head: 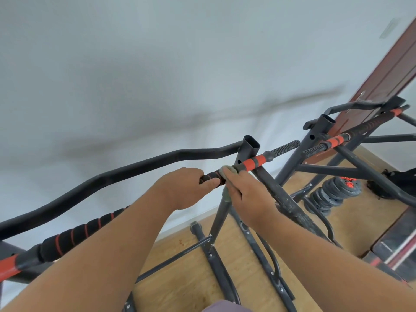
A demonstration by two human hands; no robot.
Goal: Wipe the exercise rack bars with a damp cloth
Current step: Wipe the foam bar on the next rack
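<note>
The left hand's fingers (208,183) curl over the black foam-wrapped barbell bar with red spiral stripes (74,233), the thumb tucked under, a firm grip right beside the other hand. The left hand (188,188) sits on the bar's black grip section, its forearm reaching up from the lower left. Just to its right, the right hand (244,194) presses a small grey-green damp cloth (228,172) around the same bar, fingers wrapped over the fabric and pinching it against the bar; a tail of cloth hangs down beneath the palm. The cloth lies where the black grip meets the bar's orange-red collar section (253,162), and beyond that the dark threaded end (284,147) pokes out toward the right. The bar rests across the dark grey steel exercise rack (249,146), close by the open top of its upright tube. A curved black pull-up bar (126,167) sweeps off to the left behind the hands. Down on the light wooden floor (186,278) lies a stack of black weight plates (331,192), near the rack's legs, well to the right of the hands.
</note>
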